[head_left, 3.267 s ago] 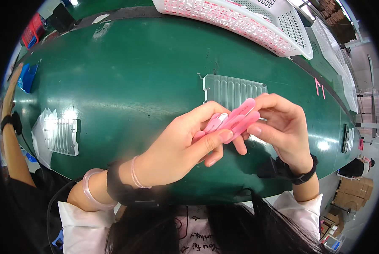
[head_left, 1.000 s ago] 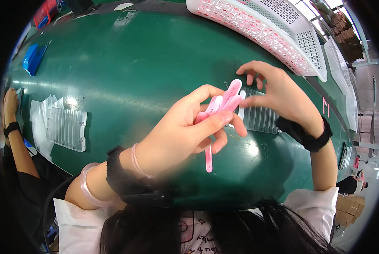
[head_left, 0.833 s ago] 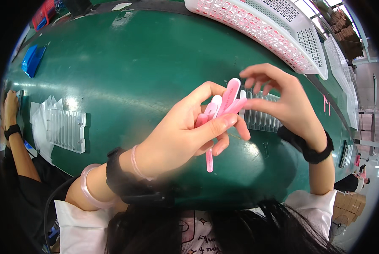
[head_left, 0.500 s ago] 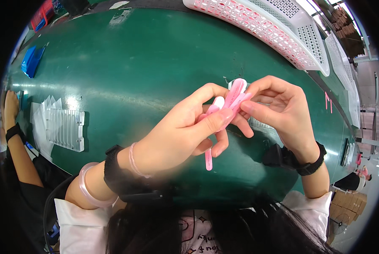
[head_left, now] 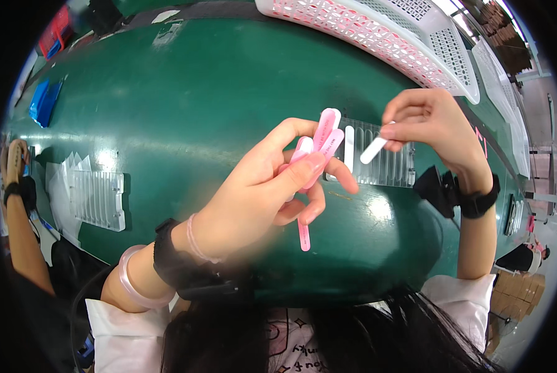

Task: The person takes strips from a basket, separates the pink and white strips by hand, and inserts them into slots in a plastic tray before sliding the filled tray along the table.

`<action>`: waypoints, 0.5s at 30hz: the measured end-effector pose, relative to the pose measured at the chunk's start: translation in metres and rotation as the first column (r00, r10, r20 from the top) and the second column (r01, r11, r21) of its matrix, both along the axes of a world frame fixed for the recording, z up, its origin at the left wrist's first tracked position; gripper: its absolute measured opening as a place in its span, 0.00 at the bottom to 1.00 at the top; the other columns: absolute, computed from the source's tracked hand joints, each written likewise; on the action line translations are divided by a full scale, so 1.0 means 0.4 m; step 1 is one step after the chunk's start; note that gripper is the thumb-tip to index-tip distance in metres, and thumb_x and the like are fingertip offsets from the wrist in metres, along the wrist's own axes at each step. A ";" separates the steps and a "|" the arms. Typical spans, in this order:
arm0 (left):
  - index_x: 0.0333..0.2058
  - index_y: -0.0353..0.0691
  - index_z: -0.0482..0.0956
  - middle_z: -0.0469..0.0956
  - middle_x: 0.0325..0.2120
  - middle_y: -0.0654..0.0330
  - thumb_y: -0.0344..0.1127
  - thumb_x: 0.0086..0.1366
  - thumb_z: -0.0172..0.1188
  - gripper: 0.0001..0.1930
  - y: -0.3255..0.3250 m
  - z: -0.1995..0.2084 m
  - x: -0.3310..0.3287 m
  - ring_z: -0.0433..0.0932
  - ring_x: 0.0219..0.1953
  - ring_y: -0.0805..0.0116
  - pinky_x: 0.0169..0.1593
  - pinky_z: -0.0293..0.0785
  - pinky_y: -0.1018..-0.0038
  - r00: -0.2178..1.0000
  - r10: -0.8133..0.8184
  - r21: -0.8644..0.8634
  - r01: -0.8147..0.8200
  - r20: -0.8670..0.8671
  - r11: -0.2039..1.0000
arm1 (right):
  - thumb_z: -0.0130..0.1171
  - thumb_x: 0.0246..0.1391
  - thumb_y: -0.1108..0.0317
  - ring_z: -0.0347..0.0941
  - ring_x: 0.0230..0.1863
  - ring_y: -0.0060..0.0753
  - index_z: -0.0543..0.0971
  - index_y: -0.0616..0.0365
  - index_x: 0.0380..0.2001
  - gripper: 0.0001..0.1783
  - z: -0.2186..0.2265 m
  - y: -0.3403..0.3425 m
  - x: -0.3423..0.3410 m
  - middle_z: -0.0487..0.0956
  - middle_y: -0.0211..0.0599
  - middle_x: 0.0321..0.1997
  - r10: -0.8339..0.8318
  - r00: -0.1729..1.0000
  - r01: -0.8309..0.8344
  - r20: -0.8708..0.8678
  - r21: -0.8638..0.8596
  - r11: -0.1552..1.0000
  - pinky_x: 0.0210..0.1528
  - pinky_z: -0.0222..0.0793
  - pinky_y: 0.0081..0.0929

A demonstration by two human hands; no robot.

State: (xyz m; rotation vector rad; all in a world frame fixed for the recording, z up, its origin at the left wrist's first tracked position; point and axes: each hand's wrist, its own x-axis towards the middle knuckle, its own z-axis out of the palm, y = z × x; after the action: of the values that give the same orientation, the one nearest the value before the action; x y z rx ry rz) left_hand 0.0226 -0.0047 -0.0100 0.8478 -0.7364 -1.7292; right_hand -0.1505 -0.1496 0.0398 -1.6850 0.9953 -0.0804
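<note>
Strip (head_left: 373, 151), white, now apart from the pink bundle (head_left: 326, 129) gripped in the left hand (head_left: 271, 171); the right hand (head_left: 437, 127) pinches it over the clear grooved tray (head_left: 404, 163). One piece is apparently singled out.

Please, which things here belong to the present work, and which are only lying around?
Seemingly in use:
pink strips, in the left hand
white strip, in the right hand
grooved tray, near the right hand

Apparently just lying about:
blue object, far left
second tray, left
boxes, far right
</note>
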 end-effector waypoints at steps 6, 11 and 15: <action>0.48 0.36 0.54 0.68 0.33 0.49 0.32 0.63 0.39 0.15 -0.003 -0.002 -0.001 0.63 0.17 0.80 0.12 0.47 0.91 1.000 -0.023 -0.010 0.023 -0.003 1.000 | 0.62 0.36 0.74 0.69 0.23 0.16 0.76 0.65 0.20 0.06 -0.024 -0.052 0.029 0.75 0.32 0.20 0.276 0.936 -0.326 -0.217 -0.245 0.913 0.28 0.66 0.14; 0.47 0.36 0.55 0.68 0.32 0.50 0.33 0.62 0.40 0.15 -0.002 -0.006 0.000 0.64 0.18 0.80 0.12 0.47 0.90 0.999 -0.041 0.009 0.041 -0.013 0.999 | 0.60 0.39 0.72 0.69 0.21 0.17 0.77 0.67 0.22 0.07 -0.007 -0.076 0.049 0.75 0.32 0.20 0.251 0.946 -0.258 -0.203 -0.004 0.966 0.26 0.67 0.15; 0.46 0.36 0.55 0.68 0.32 0.50 0.33 0.62 0.40 0.14 -0.006 -0.007 0.002 0.64 0.18 0.80 0.13 0.47 0.90 0.998 -0.053 0.025 0.054 -0.032 0.998 | 0.63 0.35 0.72 0.68 0.20 0.15 0.77 0.66 0.23 0.09 -0.017 -0.089 0.061 0.74 0.31 0.19 0.387 0.882 -0.422 -0.269 -0.087 0.902 0.24 0.62 0.12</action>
State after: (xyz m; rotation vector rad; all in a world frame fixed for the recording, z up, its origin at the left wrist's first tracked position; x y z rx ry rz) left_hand 0.0233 -0.0070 -0.0127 0.8231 -0.7226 -1.7993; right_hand -0.1260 -0.1853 0.0331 -2.0415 0.8064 0.3507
